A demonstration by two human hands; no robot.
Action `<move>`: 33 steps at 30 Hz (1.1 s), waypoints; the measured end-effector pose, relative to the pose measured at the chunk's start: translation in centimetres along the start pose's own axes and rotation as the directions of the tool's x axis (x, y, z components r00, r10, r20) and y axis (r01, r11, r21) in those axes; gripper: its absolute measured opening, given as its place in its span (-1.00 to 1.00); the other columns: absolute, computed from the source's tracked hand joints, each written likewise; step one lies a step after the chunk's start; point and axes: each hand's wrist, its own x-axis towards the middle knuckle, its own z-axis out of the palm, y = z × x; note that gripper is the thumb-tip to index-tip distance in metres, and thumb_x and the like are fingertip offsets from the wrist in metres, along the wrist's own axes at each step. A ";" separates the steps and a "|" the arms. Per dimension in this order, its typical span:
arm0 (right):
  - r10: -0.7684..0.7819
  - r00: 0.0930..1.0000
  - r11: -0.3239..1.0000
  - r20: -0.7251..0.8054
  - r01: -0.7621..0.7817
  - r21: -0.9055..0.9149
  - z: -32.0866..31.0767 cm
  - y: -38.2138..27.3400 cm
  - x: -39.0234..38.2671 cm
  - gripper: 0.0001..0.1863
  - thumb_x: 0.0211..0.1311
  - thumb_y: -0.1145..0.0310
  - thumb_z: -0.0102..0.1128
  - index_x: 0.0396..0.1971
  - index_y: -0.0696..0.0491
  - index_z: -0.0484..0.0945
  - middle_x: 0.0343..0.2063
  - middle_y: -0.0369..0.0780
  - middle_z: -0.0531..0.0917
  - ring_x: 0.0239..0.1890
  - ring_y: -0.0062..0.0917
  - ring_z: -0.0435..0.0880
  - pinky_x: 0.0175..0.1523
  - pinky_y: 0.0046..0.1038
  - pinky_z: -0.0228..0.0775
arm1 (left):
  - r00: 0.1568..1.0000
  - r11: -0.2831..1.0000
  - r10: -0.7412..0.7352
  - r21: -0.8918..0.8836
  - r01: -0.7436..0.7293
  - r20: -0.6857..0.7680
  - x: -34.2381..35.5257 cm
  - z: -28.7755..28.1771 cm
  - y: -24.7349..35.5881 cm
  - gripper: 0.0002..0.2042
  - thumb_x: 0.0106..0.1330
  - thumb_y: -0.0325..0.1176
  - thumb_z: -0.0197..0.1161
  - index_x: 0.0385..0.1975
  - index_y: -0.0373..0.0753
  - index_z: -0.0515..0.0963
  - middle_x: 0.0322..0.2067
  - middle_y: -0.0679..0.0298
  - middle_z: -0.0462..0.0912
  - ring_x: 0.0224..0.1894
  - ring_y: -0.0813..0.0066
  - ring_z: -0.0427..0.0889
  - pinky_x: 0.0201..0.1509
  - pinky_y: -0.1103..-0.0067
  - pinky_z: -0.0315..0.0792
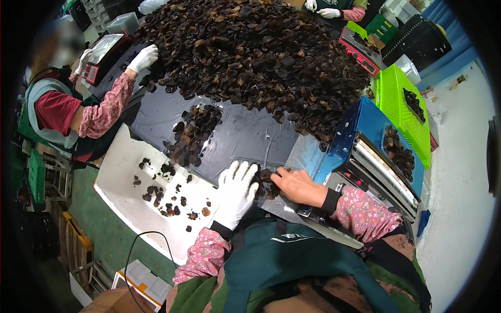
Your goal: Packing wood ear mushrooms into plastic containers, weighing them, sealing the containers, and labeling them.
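At the near table edge, my left hand (237, 190), in a white glove, lies with fingers stretched out beside a small heap of dark wood ear mushrooms (267, 190). My bare right hand (300, 187) comes at the same heap from the right, its fingers curled in and closed on some pieces. Part of the heap is hidden between the hands. Beyond them, a large pile of wood ear mushrooms (250, 55) covers much of the dark table (250, 130). A separate, smaller heap of wood ear mushrooms (195, 134) lies ahead and to the left.
A white bin (122, 180) with scattered mushroom pieces stands below the table at left. To my right are a blue tray (373, 125) on a scale and a green perforated basket (399, 86). A co-worker (62, 112) works at left; another's gloved hands (329, 13) show at the far side.
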 end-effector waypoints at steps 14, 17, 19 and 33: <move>0.464 0.777 0.883 -0.425 -0.370 0.289 -2.7 9.8 14.3 -0.46 0.01 0.24 0.24 0.03 0.05 0.37 -0.08 -0.02 0.46 -0.10 -0.03 0.51 -0.06 -0.12 0.42 | 0.994 0.986 -0.091 0.145 0.083 0.056 -0.8 1.1 0.1 -0.40 0.16 -0.11 0.22 0.21 -0.15 0.31 0.10 0.03 0.41 0.21 0.09 0.32 0.30 0.27 0.09; 0.500 0.703 0.866 -0.506 -0.395 0.307 -0.8 9.6 16.7 -0.37 -0.01 0.27 0.35 0.11 0.02 0.35 -0.12 -0.06 0.44 -0.09 -0.08 0.49 -0.04 -0.17 0.39 | 0.992 0.990 -0.107 0.096 0.101 0.062 -0.9 0.6 0.3 -0.36 0.12 -0.08 0.26 0.22 -0.15 0.30 0.11 0.00 0.39 0.20 0.08 0.31 0.31 0.26 0.05; 0.481 0.734 0.876 -0.480 -0.380 0.297 -0.2 10.9 17.2 -0.48 0.00 0.35 0.32 0.01 0.04 0.40 -0.15 -0.05 0.44 -0.13 -0.07 0.51 -0.06 -0.15 0.38 | 0.992 0.993 -0.116 0.037 0.114 0.056 0.2 -0.5 0.8 -0.37 0.07 -0.13 0.31 0.19 -0.16 0.34 0.11 -0.02 0.38 0.20 0.07 0.30 0.29 0.23 0.08; 0.266 0.964 0.729 -0.007 -0.197 0.655 -3.1 10.3 13.6 -0.74 -0.03 0.49 0.20 -0.26 0.14 0.58 -0.27 -0.12 0.67 -0.18 -0.28 0.65 -0.05 -0.37 0.44 | 0.949 0.897 -0.271 -0.314 0.310 0.164 10.9 3.5 -5.1 -0.40 0.08 -0.51 0.27 0.19 -0.06 0.32 0.05 0.17 0.38 0.01 0.23 0.50 0.05 0.44 0.41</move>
